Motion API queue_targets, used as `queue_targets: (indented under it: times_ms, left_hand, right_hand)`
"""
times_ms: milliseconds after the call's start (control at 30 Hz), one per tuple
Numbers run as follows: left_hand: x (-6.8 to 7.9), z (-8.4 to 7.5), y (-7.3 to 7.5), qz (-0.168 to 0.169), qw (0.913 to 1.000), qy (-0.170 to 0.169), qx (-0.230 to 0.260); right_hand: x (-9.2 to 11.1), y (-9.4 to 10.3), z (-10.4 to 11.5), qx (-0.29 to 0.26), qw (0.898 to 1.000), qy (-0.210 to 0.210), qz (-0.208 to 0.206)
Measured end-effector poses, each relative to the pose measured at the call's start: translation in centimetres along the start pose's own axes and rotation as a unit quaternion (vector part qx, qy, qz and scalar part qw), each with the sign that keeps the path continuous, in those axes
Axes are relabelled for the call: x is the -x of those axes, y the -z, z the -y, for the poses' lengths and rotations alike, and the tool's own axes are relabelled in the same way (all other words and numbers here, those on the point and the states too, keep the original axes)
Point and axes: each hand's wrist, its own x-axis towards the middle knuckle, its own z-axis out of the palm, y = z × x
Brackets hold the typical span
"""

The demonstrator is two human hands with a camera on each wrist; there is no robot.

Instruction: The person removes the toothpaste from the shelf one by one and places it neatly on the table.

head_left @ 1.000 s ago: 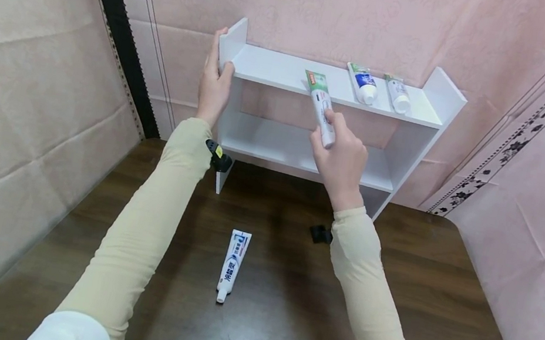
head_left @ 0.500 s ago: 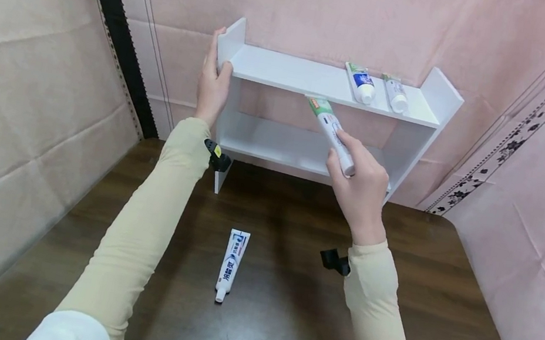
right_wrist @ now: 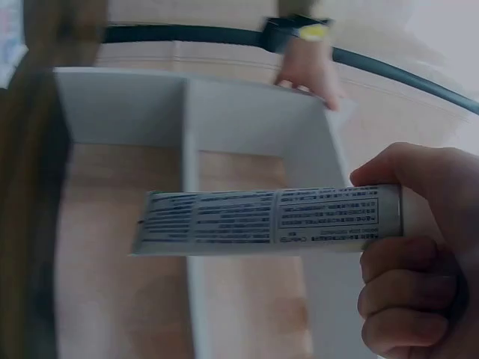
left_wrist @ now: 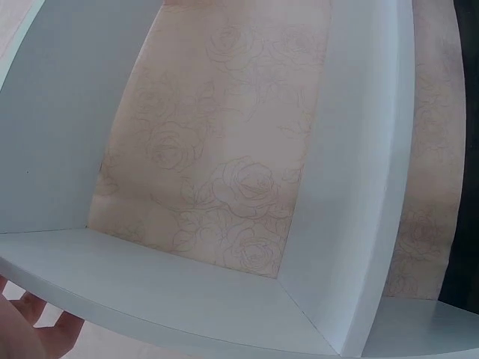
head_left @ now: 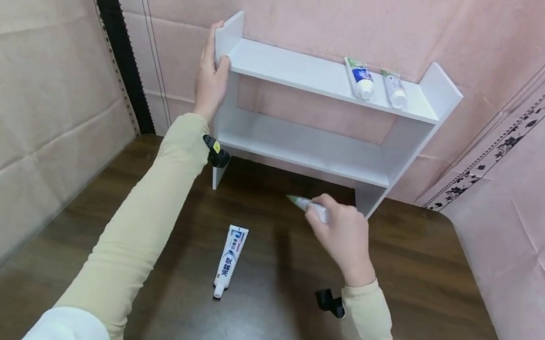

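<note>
The right hand (head_left: 342, 234) is holding a tube (right_wrist: 269, 219) in front of the shelf (head_left: 303, 145), nearly crosswise, flat end pointing left in the head view; the left hand (head_left: 210, 80) is gripping the shelf. Only the right wrist view is showing fine print.

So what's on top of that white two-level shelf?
Atop the white two-level shelf, near its right end, lie a blue, white and green tube and a white, green-ended tube. What's directly beneath them is covered, so unseen.

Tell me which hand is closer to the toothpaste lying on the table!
Right. The right hand is beyond the toothpaste, off to its right, holding another tube. The left hand is farther back, gripping the white shelf.
</note>
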Motion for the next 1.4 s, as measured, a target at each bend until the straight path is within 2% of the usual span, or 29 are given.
queue_targets:
  times_ms: [267, 367, 633, 867, 1133, 1400]
  left_hand:
    - [-0.1, -0.1, -0.1, 0.004, 1.0, -0.002, -0.002]
    - [0.0, -0.2, 0.1, 0.002, 1.0, 0.002, -0.003]
    - [0.0, -0.3, 0.1, -0.001, 1.0, -0.002, -0.008]
    - [0.1, -0.2, 0.1, 0.0, 1.0, 0.003, -0.001]
    - [0.2, -0.2, 0.1, -0.003, 1.0, -0.006, -0.003]
    - [0.3, -0.1, 0.1, -0.003, 1.0, -0.006, 0.001]
  right_hand:
    - [2.2, -3.6, 0.3, 0.029, 0.991, -0.039, 0.122]
    - [3.0, -4.9, 0.5, 0.033, 0.987, -0.045, 0.152]
    - [4.0, -6.9, 1.7, 0.043, 0.988, -0.049, 0.141]
    - [5.6, -8.5, 2.8, 0.095, 0.986, -0.038, 0.133]
    - [6.8, -9.7, 3.7, 0.141, 0.98, -0.02, 0.139]
    - [8.2, -10.9, 4.5, 0.195, 0.968, 0.005, 0.156]
